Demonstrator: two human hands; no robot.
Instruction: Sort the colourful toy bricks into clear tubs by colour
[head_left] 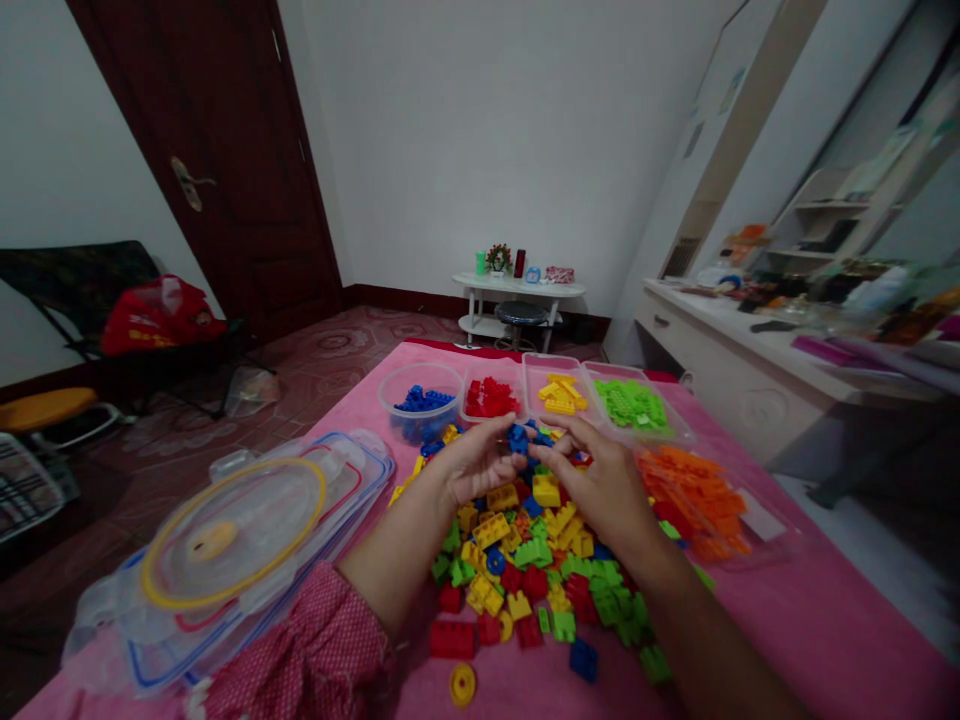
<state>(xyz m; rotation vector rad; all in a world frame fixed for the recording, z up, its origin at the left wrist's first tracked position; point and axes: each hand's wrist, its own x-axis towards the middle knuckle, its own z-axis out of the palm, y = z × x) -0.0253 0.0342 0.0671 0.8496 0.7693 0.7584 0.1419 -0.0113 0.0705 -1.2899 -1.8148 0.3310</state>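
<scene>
Above a mixed pile of toy building bricks (517,540), my two hands are close together. My left hand (480,465) pinches a blue toy brick (517,437) between thumb and fingers, palm turned partly up. My right hand (604,475) reaches in from the other side, its fingers curled at more blue brick pieces beside the first one; whether those pieces are joined to it I cannot tell. Yellow, green, red and blue bricks lie loosely beneath both hands. A yellow wheel (463,685) and a blue brick (583,660) lie at the pile's near edge.
Behind the pile stand a round tub of blue bricks (386,395) and boxes of red (493,399), yellow (556,395) and green bricks (630,404). Orange bricks (697,495) fill a box at right. Stacked clear lids (247,540) lie left on the pink tabletop (847,640).
</scene>
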